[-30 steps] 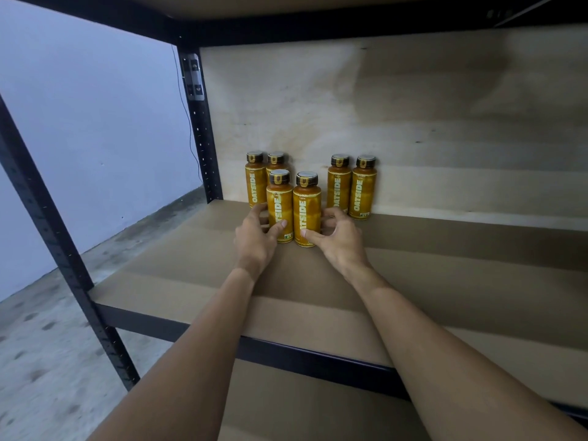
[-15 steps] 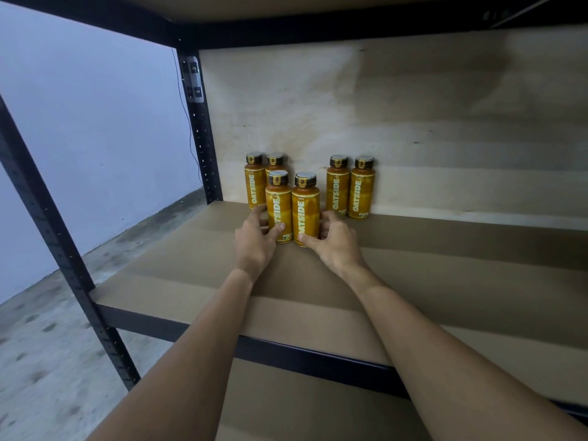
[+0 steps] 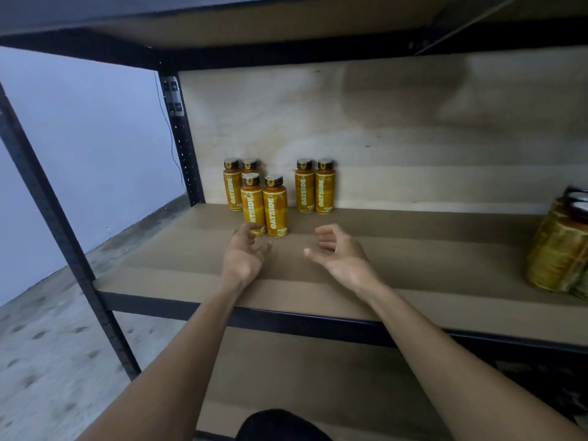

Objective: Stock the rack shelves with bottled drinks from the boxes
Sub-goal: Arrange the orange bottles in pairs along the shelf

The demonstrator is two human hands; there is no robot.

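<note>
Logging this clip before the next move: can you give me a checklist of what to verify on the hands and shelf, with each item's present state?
1. The left hand is empty: ok, fingers relaxed.
2. It is off the front pair: cannot tell, fingertips overlap one bottle's base.
3. The right hand is empty, apart from the bottles: ok.
4. The front pair, left back pair and right back pair stand upright: ok.
5. Bare shelf right of them: ok.
6. The wrapped pack at the right edge is opened: cannot tell, blurred.
</note>
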